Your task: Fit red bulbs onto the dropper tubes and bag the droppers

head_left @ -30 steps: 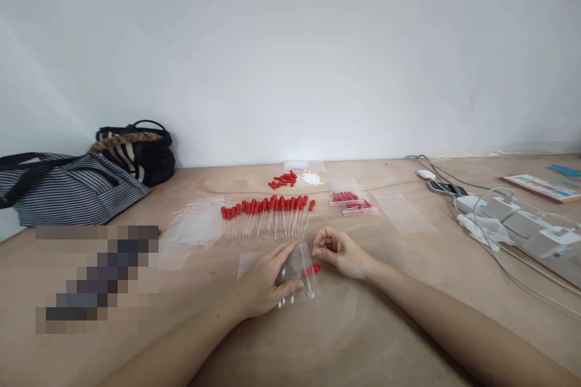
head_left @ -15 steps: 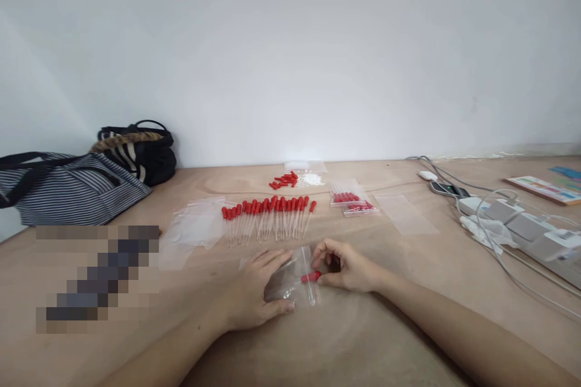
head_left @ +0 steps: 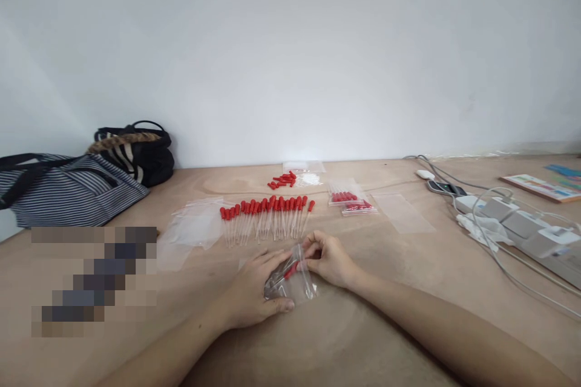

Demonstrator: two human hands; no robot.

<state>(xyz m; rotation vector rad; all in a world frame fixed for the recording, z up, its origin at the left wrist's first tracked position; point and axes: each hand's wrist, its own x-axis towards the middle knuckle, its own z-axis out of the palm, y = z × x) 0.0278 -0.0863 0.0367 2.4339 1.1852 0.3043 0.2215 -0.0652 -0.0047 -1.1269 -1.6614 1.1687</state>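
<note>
My left hand [head_left: 254, 290] lies over a clear zip bag [head_left: 302, 290], fingers stretched out and thumb apart, pressing its left part to the table. A dropper with a red bulb [head_left: 290, 270] is in the bag, slanting; its clear tube is hard to make out. My right hand [head_left: 327, 257] is at the bag's mouth with its fingers pinched together, the thumb tip at the end of the bulb. The bag's upper corner stands up by those fingers. Just beyond my hands, several red-bulbed droppers [head_left: 267, 208] lie in a row, bulbs away from me.
Empty clear bags [head_left: 195, 224] are stacked at left, another bag [head_left: 402, 213] lies at right. Filled bags [head_left: 347, 196] sit near the middle, behind them loose red bulbs [head_left: 284, 179]. Power strips with cables [head_left: 521, 224] occupy the right; a striped bag [head_left: 82, 190] stands left.
The dropper has moved left, deeper into the bag, and now tilts. My right hand has followed to the left, and the bag's upper corner has lifted. The left hand has stayed put.
</note>
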